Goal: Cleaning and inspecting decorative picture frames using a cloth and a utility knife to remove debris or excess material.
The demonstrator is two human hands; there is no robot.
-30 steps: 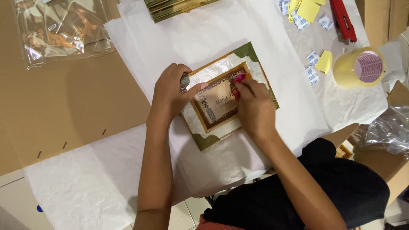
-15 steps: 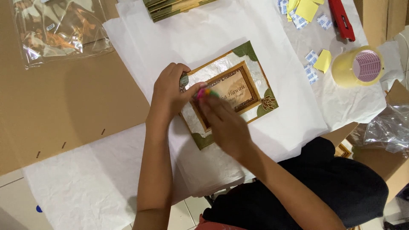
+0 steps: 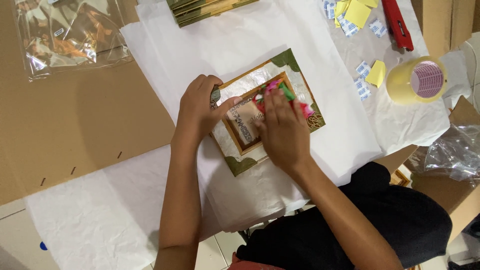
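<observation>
Two hands on one decorated picture frame (image 3: 235, 162), lying flat on white tissue paper (image 3: 240, 55) at the middle of the table (image 3: 75, 125). Left hand (image 3: 197, 107) curved over the upper left corner of the frame, thumb stretched onto the gold inner border, fingers gripping the edge. Right hand (image 3: 282, 132) laid flat over the centre of the frame, fingers together and pressing down on a small pink and green cloth (image 3: 285, 92), only partly visible beyond the fingertips. Green corners and shiny silver surface of the frame visible around both hands. Brown cardboard under the paper on the left side. Clear plastic bag (image 3: 70, 35) at the top left, well apart from the frame. Stack of similar frames (image 3: 210, 7) at the top edge. Roll of yellowish tape (image 3: 417, 80) to the right, with yellow paper pieces (image 3: 357, 12) and small white and blue sachets (image 3: 362, 87) near it. Red tool (image 3: 397, 22) at the top right, kind not clear.
</observation>
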